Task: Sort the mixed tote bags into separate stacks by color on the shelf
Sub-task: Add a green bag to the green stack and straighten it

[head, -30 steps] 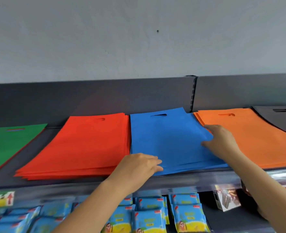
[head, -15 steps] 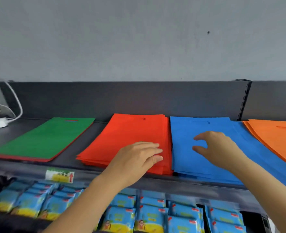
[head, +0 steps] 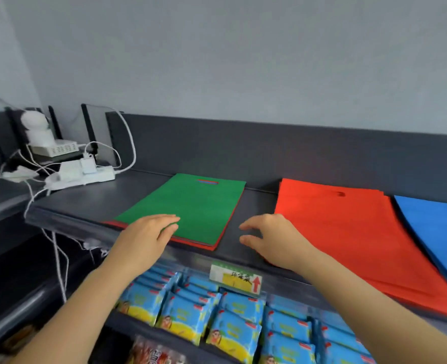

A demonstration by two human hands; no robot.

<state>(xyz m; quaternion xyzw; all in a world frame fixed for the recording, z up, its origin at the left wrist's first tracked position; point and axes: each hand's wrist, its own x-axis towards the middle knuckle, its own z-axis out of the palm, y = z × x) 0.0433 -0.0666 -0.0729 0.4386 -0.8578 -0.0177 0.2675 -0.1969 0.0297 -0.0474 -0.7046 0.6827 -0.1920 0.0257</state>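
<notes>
We see our L hand (head: 149, 232) flat, fingers straight, at the near-left corner of the green-topped tote bag pile (head: 191, 206); red edges show under it. Contact: can't tell. R hand (head: 272, 237) is loose, fingers spread, holding nothing, above the bare shelf (head: 91, 200) btw that pile & the red stack (head: 348, 232). Blue stack (head: 437, 227) lies just right of the red. Power strip (head: 86, 174) sits at far left.

Matt cloth green bag (head: 191, 206), glossy packets (head: 185, 319)
</notes>
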